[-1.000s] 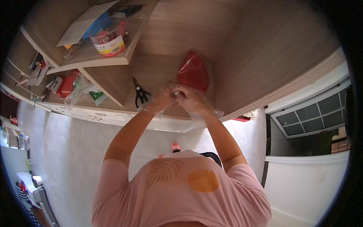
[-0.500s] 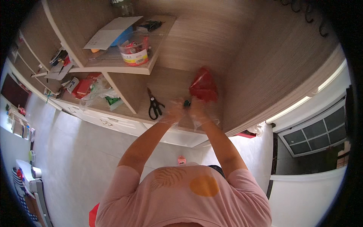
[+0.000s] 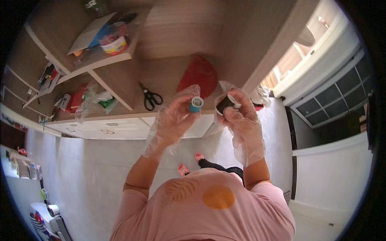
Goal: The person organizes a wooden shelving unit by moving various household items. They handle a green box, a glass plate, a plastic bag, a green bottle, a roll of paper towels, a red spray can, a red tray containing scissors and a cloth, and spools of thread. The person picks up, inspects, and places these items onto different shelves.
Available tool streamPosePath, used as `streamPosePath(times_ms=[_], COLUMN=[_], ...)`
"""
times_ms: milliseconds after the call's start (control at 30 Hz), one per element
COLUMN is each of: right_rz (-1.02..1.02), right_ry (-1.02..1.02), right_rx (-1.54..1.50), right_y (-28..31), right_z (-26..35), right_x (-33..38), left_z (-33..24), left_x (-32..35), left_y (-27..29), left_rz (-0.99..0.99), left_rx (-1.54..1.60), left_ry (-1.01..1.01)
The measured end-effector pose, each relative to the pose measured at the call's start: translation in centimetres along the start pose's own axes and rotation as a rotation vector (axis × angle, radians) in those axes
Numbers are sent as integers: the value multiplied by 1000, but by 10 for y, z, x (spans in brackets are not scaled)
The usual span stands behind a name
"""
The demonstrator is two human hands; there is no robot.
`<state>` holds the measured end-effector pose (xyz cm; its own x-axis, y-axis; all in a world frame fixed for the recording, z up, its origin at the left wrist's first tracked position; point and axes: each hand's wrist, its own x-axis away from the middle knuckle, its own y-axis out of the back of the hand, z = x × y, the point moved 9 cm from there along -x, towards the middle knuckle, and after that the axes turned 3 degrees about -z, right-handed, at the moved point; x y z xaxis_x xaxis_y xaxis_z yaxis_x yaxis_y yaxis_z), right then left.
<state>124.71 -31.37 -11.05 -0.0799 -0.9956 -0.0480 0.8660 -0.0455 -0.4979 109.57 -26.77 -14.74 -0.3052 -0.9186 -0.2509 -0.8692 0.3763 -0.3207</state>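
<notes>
Both my hands wear clear plastic gloves and are raised in front of the shelf's edge, a little apart. My left hand [image 3: 172, 120] pinches a small teal cap [image 3: 195, 105] with a white ringed inside facing up. My right hand [image 3: 244, 114] is closed around a small round piece with a white rim and a dark inside [image 3: 226, 104]; my fingers cover part of it and its kind is unclear. Behind them on the shelf board lies a red fan-shaped thing with a scalloped edge [image 3: 199, 76]. Black-handled scissors [image 3: 150, 98] lie to the left of my left hand.
Left of the scissors, a compartment holds a crumpled clear plastic bag [image 3: 90, 100] and red boxes. A clear tub of red items [image 3: 113, 45] stands on the upper shelf. White drawers [image 3: 96, 130] run below. An upright cabinet panel [image 3: 267, 48] rises at the right.
My hands have come up from the shelf board toward me and moved apart, each with its own piece now. The view has shifted, and pink slippers show on the floor.
</notes>
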Motion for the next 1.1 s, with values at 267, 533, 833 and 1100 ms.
streamPosePath(times_ms=[267, 533, 833, 1100], right_rz=[-22, -81, -121, -122], right_ry=[243, 320, 317, 214], right_rx=[228, 177, 319, -12], right_y=[61, 195, 312, 388], right_z=[68, 129, 169, 192], right_x=[54, 89, 96, 43], left_z=[-31, 8, 87, 170], left_x=[20, 19, -13, -78], left_y=[-129, -283, -389, -396], left_rz=[173, 214, 276, 281], left_rx=[-597, -713, -766, -260], left_ry=[-304, -484, -360, 101])
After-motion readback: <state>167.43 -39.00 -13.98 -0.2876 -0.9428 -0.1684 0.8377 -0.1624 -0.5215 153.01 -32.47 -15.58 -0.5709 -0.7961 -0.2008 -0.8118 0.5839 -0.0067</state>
